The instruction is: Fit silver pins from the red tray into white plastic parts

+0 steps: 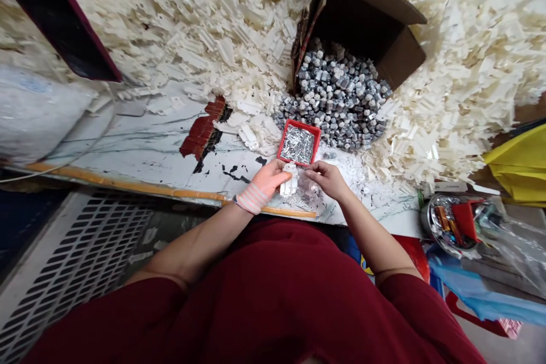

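My left hand (pixel 267 181), in a thin orange glove, is closed around a small white plastic part (pixel 290 180) at the table's front edge. My bare right hand (pixel 326 177) sits just right of it, fingertips pinched against the same part; what they pinch is too small to make out. Right behind both hands stands a small red tray (pixel 282 145) filled with shiny metal pins. Loose pins lie on the table under my hands.
Heaps of white plastic parts (pixel 205 28) cover the table's back and right. A tipped cardboard box (pixel 384 5) spills grey metal pieces (pixel 336 96). A dark red flat object (pixel 55 17) leans at far left. A metal bowl (pixel 452 222) and yellow fabric (pixel 520 165) lie right.
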A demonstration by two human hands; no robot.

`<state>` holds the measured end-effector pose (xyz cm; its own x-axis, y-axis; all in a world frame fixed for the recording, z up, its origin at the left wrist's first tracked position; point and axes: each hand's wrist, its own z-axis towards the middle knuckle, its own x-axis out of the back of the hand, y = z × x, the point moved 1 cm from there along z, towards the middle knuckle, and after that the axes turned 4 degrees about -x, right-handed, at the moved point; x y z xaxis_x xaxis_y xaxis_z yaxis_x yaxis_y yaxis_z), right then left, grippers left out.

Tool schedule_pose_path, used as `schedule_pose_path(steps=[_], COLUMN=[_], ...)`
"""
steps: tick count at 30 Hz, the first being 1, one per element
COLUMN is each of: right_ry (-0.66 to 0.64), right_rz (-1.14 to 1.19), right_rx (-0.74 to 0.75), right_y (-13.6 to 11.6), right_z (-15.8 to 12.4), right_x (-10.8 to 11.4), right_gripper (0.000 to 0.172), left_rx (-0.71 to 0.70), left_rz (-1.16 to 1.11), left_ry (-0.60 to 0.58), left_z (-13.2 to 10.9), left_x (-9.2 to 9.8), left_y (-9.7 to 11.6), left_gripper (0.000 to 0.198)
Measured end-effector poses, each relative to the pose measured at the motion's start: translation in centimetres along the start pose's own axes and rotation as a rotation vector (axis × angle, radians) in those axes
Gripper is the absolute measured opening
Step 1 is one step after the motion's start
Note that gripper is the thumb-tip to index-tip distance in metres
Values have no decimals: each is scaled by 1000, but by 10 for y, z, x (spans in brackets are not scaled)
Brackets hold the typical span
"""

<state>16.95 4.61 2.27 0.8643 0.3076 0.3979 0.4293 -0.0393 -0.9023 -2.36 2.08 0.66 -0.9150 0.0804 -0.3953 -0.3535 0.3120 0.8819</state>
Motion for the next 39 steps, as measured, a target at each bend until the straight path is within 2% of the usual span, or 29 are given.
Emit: schedule_pose_path(steps=[3,7,11,14,19,21,23,25,28,31,34,39], right_ry=[6,-95,-63,-47,17,96,165,173,133,137,154,177], right_rz=[-348,-643,-835,-875,-802,-637,-378,-160,-73,-90,-75,-42], right_rx=[11,-8,-42,-80,-121,-150,-155,-130,-113,-144,-153,-165], right_y=[19,45,58,63,68,65,57,46,32,27,28,29], right_z=[-30,-69,-83,-84,-86,-85,-83,-79,-74,-74,-76,-80], right_x=[10,1,-15,-17,-12,-8,-6,-5,-8,-13,-18,-25], right_gripper=[14,7,15,16,12,10,13,17,17,16,16,17], left_rx=[5,54,70,74,121,140,128,98,68,119,212,271], left_rz=[-8,17,41,81,259,335,437,539,611,563,418,311], left_ry=[44,72,78,57,-24,-60,-82,-96,-108,-115,-126,-124], left_z=[-4,-7,-6,-7,-13,-14,-14,-13,-13,-17,-21,-24], left_x=[4,5,3,-1,-19,-29,-37,-42,-45,-45,-44,-42], left_y=[-1,-6,-19,-25,-27,-29,-31,-33,-34,-32,-30,-37], left_gripper=[22,22,22,21,18,17,17,17,18,20,23,29])
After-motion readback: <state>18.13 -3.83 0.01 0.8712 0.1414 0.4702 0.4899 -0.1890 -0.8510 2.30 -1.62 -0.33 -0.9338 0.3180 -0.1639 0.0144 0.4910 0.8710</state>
